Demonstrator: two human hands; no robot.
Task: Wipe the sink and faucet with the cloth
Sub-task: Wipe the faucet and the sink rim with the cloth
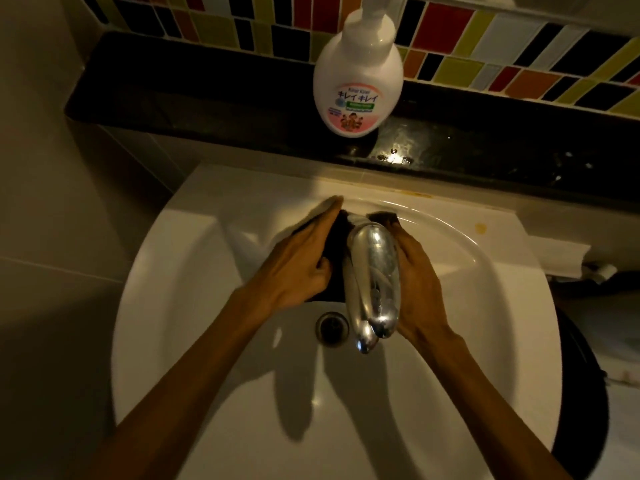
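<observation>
A chrome faucet [374, 282] rises over the white sink [194, 299], its spout tip above the drain [331, 328]. A dark cloth [337, 271] wraps around the faucet's base, showing on both sides of it. My left hand [298, 268] presses the cloth on the faucet's left side, fingers stretched toward the back rim. On the right side my right hand [415, 282] holds the cloth's other end [388, 218] against the faucet. Most of the cloth is hidden by the hands and the faucet.
A white pump bottle of hand soap [358, 74] stands on the wet black ledge [485, 133] behind the sink. Coloured mosaic tiles [502, 46] cover the wall above. A yellow spot [480, 228] marks the sink's right rim. A dark round object [585, 393] sits beyond the sink's right edge.
</observation>
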